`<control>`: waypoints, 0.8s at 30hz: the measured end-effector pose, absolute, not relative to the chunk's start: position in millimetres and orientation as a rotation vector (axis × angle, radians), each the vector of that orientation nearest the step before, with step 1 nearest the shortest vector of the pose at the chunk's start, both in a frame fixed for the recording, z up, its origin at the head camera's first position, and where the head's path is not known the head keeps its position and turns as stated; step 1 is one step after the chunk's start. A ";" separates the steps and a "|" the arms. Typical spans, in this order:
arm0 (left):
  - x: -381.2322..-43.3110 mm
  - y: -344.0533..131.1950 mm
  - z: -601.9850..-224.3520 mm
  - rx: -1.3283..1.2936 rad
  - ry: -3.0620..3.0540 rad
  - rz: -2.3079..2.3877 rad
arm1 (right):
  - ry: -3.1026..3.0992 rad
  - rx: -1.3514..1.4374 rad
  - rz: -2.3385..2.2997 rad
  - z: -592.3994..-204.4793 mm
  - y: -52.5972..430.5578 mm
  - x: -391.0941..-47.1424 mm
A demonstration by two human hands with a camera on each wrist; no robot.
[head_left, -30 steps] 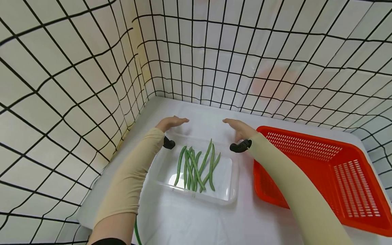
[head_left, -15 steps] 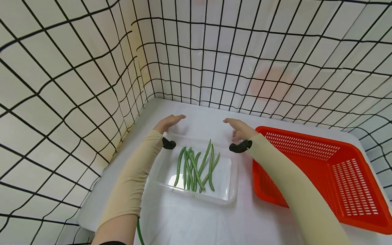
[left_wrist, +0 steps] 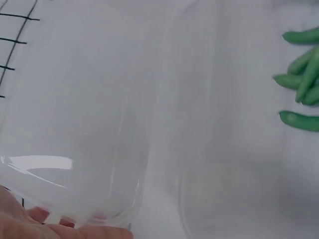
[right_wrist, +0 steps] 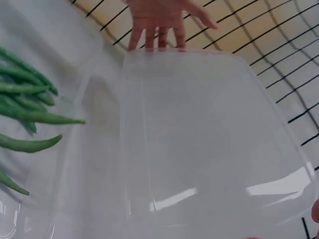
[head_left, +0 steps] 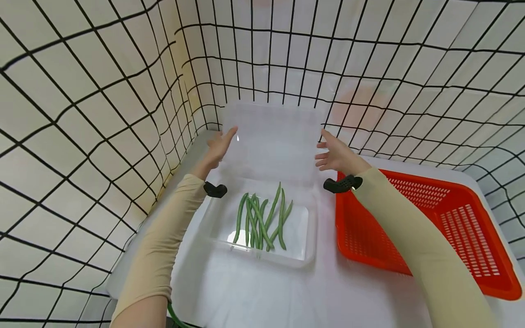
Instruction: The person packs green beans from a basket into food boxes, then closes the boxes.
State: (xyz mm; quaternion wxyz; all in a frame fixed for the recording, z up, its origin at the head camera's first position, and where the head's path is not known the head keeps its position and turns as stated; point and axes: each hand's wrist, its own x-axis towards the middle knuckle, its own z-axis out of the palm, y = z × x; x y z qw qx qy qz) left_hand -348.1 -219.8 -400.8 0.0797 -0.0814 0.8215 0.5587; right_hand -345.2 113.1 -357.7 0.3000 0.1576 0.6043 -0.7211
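A clear plastic lid with rounded corners stands tilted up between my hands, behind a clear plastic box. My left hand is at the lid's left edge, thumb pointing up. In the right wrist view, the left hand has straight fingers touching that edge. At the opposite edge my right hand has its fingers extended and spread; the wrist view catches only a sliver of it. Several green beans lie in the box. Whether the lid joins the box is hard to see.
A red plastic basket with slotted walls stands to the right, partly under my right forearm. Black wire mesh rises at the left and back of the white table. A green cord lies by my left elbow.
Both hands have risen and moved farther apart. The clear lid, barely visible behind the box before, now stands up between them. The beans and the box have stayed put.
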 end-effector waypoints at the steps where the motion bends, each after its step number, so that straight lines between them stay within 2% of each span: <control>1: -347.1 -219.9 -398.1 -0.258 2.438 1.731 | 1.572 0.407 -1.925 -354.3 115.4 -343.7; 7: -336.8 -219.7 -384.4 -0.291 2.097 2.170 | 1.308 0.400 -2.092 -343.0 122.0 -330.5; 10: -328.6 -221.3 -379.6 -0.165 1.893 2.336 | 1.265 0.365 -2.156 -340.7 121.3 -319.7; 14: -314.6 -228.6 -372.0 0.047 1.672 2.385 | 1.529 0.164 -2.043 -338.6 121.7 -304.1; 18: -297.5 -238.3 -360.2 0.165 1.642 2.245 | 1.857 -0.094 -1.778 -337.4 125.1 -286.9; 24: -272.6 -248.9 -350.2 0.297 1.864 1.827 | 2.078 -0.300 -1.435 -338.8 129.5 -253.1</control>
